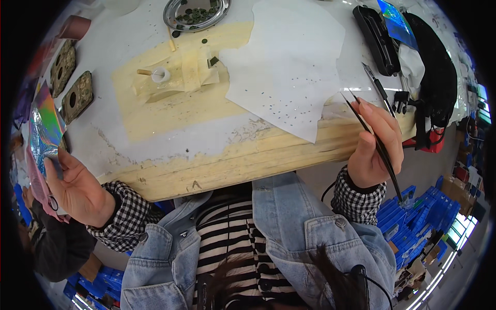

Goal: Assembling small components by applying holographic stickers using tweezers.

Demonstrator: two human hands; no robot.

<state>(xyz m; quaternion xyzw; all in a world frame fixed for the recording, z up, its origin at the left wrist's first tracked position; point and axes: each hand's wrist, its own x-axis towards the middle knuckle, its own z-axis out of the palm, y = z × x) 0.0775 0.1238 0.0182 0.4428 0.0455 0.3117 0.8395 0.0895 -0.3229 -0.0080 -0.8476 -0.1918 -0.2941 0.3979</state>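
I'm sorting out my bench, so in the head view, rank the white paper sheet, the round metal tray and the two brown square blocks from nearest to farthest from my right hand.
From the right hand, which holds black tweezers:
1. White paper sheet, just to its left on the table.
2. Round metal tray, at the far edge, left of centre.
3. Brown square blocks, far left side of the table.

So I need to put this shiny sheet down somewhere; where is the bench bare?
Bare room lies on the yellowed front strip of the bench, below the white paper and between both hands. The far edge is crowded by the metal dish, and the right end by the black case.
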